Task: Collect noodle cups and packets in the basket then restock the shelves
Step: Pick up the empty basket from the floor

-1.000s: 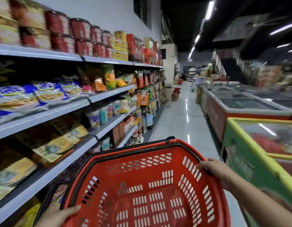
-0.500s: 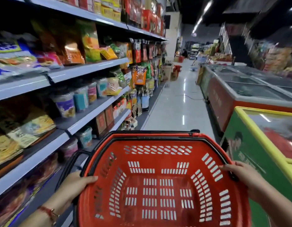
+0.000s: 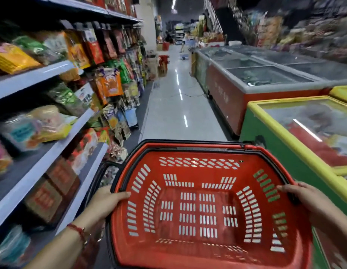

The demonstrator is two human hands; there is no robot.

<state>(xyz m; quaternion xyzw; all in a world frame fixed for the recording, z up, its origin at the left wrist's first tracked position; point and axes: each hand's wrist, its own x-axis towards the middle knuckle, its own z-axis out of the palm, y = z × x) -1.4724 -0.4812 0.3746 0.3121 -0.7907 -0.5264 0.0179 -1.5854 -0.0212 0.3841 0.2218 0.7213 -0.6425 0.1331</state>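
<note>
I hold a red plastic basket (image 3: 197,247) in front of me, and nothing lies inside it. My left hand (image 3: 105,200) grips its left rim, fingers curled over the edge. My right hand (image 3: 304,199) grips the right rim the same way. The basket's black handles are folded down along the rim. Shelves (image 3: 38,74) on my left carry blurred packets and bags; I cannot pick out noodle cups among them.
A green and yellow chest freezer (image 3: 281,152) stands close on my right, with a red one (image 3: 232,101) beyond it. The tiled aisle (image 3: 178,105) runs ahead between shelves and freezers. A person stands far down the aisle.
I have moved forward along the aisle; the shelves slid past on the left. The basket has levelled out and my two hands now hold opposite rims.
</note>
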